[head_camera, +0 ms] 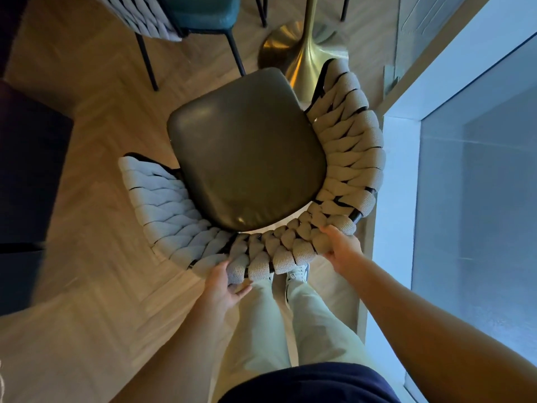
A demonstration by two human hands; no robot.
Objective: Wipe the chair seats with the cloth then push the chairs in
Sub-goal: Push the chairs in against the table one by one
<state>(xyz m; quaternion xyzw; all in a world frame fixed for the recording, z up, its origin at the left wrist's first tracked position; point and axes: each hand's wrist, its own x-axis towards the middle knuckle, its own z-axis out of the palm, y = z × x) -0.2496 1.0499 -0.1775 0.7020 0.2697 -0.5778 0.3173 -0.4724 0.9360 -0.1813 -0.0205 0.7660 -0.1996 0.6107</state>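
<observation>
A chair with a dark olive leather seat (pixel 247 152) and a curved back of thick woven grey-beige rope (pixel 348 158) stands right in front of me. My left hand (pixel 223 283) grips the lower left part of the woven back. My right hand (pixel 340 245) grips the back further right. Both hands hold the top rim of the backrest. No cloth is visible in either hand or on the seat.
A gold trumpet-shaped table base (pixel 302 53) stands just beyond the chair. A second chair with a teal seat (pixel 203 13) and black legs is at the top left. A glass wall (pixel 476 199) runs along the right. Dark furniture (pixel 29 170) sits at the left.
</observation>
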